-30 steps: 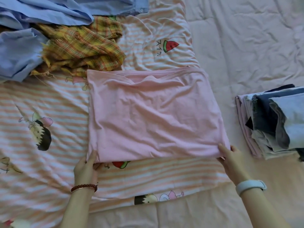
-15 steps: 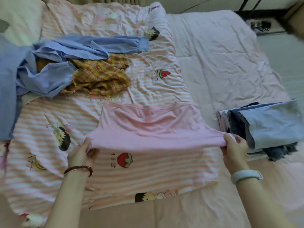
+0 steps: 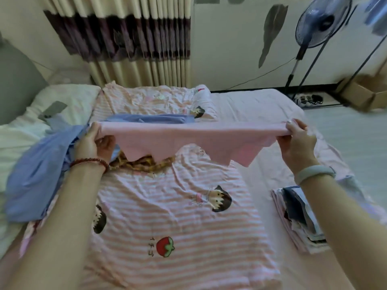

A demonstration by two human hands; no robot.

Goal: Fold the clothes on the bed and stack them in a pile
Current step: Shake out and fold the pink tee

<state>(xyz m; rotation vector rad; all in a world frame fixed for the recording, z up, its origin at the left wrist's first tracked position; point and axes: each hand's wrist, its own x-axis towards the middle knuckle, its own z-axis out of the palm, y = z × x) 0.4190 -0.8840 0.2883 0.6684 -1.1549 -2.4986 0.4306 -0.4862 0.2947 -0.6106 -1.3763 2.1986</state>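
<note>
The left hand [image 3: 92, 141] and the right hand [image 3: 297, 141] were raised well apart above the bed [image 3: 261, 105], each clamped on one end of the pink garment [image 3: 188, 139], fingers curled over its top edge and thumbs tucked beneath. The cloth stretched taut between the two grips as a flat band, clear of the bedding, with its lower edge hanging in uneven points towards the striped quilt [image 3: 178, 216]. That quilt, pink and white with cartoon children and a strawberry printed on it, lay spread over the middle of the bed under the arms. A red bead bracelet [image 3: 90, 162] circled the left wrist and a pale wristband [image 3: 315, 172] the right. To the left, a blue shirt [image 3: 35, 176] lay crumpled half on the quilt, partly hidden behind the left forearm, and another fold of blue cloth showed just beyond the top edge of the held garment. A yellow plaid garment [image 3: 142, 163] peeked out from under the hanging pink edge, bunched on the quilt beside the blue shirt. On the right side of the bed, near the right forearm, sat the pile of folded clothes [image 3: 297, 218], dark and pale layers stacked together. A white pillow [image 3: 41, 122] lay at the far left, striped curtains [image 3: 136, 38] hung behind the bed, and a standing fan [image 3: 322, 19] stood by the wall at the far right
</note>
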